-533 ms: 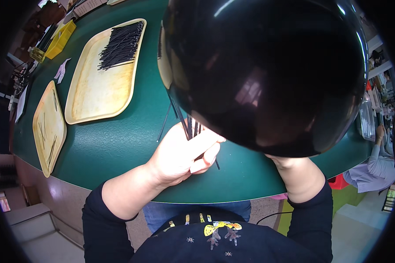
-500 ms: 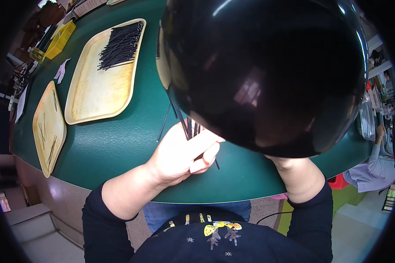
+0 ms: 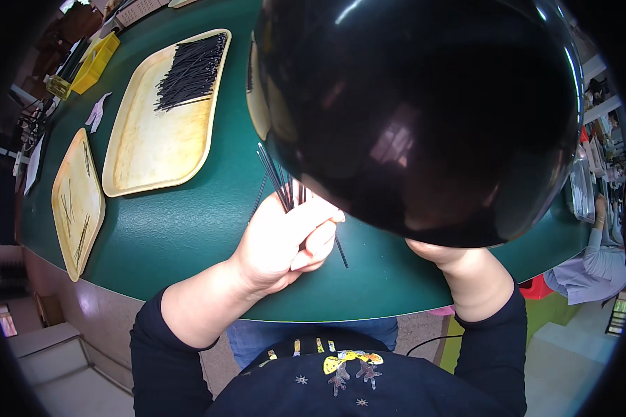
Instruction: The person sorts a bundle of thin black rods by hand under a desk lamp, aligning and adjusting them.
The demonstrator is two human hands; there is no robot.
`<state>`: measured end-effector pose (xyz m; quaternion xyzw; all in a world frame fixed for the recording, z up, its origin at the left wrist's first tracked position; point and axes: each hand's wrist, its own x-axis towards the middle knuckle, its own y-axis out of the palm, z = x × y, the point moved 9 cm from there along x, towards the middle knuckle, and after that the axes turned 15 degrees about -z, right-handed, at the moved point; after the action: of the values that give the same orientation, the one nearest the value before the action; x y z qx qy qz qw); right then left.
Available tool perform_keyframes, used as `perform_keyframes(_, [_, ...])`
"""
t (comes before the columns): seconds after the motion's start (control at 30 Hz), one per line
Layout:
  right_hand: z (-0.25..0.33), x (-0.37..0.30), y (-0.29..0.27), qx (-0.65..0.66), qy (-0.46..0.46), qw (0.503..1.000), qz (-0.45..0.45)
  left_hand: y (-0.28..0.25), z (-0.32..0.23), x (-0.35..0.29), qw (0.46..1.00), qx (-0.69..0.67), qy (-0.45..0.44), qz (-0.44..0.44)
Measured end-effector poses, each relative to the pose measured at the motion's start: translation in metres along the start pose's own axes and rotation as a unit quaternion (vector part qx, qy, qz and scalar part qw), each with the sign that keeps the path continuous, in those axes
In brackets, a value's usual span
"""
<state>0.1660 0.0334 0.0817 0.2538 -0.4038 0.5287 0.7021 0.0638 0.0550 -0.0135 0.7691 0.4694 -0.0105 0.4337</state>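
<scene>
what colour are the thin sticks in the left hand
Black sticks, held in the left hand; head view.

left hand (image 3: 282, 240) grips black sticks (image 3: 279, 182) | green table (image 3: 181, 229) | right hand hidden

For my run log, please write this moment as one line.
left hand: grips bundle of thin black sticks | right hand: hidden behind black dome | surface: green table

Lighting: bright, even overhead light with soft, faint shadows on the green worktop (image 3: 188, 229). Glare: pale window-like reflections on the glossy black dome (image 3: 424, 118) that blocks the upper right. Distortion: strong fisheye bending toward a dark round rim; centre sharp, the dome close and slightly soft.
</scene>
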Motion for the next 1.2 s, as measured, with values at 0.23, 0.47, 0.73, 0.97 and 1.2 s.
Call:
perform_keyframes(0.23, [-0.005,-0.013,0.011,-0.056,-0.134,0.989,0.034,-0.015,-0.012,-0.002,0.989,0.062,0.120,-0.056])
perform_keyframes(0.47, [-0.019,-0.006,-0.007,0.070,0.044,0.994,-0.070,-0.010,-0.014,-0.001,0.979,0.104,0.133,-0.111])
perform_keyframes(0.73, [0.005,0.004,-0.003,0.004,-0.031,0.998,-0.046,-0.011,-0.013,-0.001,0.965,0.203,0.140,-0.090])
perform_keyframes(0.97, [-0.022,-0.016,-0.003,0.053,0.036,0.997,-0.047,-0.011,-0.012,0.000,0.976,0.158,0.129,-0.078])
perform_keyframes(1.2, [-0.025,-0.019,0.005,0.070,0.091,0.993,-0.008,-0.016,-0.019,-0.002,0.957,0.190,0.191,-0.107])
